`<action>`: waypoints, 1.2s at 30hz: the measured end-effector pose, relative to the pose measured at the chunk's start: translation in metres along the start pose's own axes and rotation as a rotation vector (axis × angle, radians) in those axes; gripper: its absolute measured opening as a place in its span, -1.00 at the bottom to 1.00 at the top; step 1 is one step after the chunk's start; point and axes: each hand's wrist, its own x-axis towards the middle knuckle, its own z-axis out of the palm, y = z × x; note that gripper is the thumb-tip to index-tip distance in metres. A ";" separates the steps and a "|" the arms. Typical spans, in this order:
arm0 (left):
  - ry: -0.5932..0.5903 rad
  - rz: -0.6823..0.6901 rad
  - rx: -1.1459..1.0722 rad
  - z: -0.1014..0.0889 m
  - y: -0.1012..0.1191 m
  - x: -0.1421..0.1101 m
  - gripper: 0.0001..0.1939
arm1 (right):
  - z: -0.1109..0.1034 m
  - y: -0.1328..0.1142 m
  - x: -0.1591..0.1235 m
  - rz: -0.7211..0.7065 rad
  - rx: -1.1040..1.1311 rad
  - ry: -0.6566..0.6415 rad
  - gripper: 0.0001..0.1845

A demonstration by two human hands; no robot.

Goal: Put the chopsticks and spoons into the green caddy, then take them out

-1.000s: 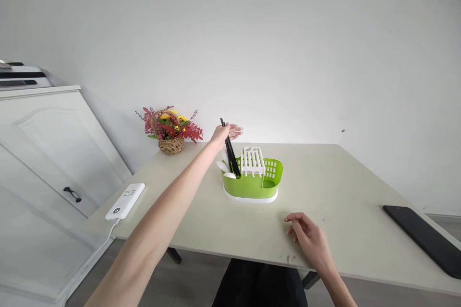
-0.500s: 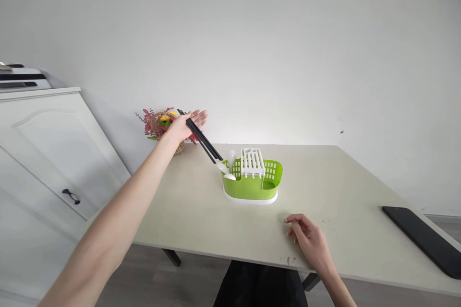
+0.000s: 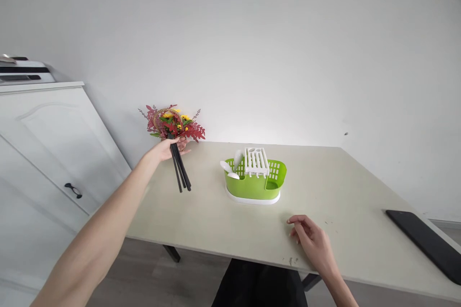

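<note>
My left hand [image 3: 173,147] holds a bundle of several black chopsticks [image 3: 181,169] in front of the flower basket, their lower ends pointing down over the left part of the table. Right of it stands a green cutlery basket [image 3: 255,188] on a white base. White spoons [image 3: 237,159] lean out of its left compartment, and a white slotted rack [image 3: 257,161] sits across its middle. My right hand [image 3: 312,242] rests near the table's front edge, fingers loosely curled and apart, with nothing visible in them.
Red and yellow flowers [image 3: 176,122] in a wicker basket stand at the back left by the wall. A black flat object [image 3: 421,242] lies at the table's [image 3: 223,230] right end. A white cabinet [image 3: 54,153] is on the left.
My left hand has drawn the chopsticks away from the green basket, moving left and down, and they now hang more steeply. The spoons stay in the basket. My right hand has hardly moved.
</note>
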 end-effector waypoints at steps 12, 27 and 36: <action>-0.074 -0.197 0.272 -0.033 -0.032 0.003 -0.91 | 0.000 0.004 0.001 0.002 -0.009 0.007 -0.67; -0.084 -0.217 0.523 -0.044 -0.068 0.016 -0.91 | -0.001 0.003 -0.001 0.003 -0.018 -0.005 -0.66; 0.004 -0.243 0.977 -0.045 -0.095 0.030 -0.76 | -0.002 0.006 0.000 0.012 -0.047 -0.013 -0.66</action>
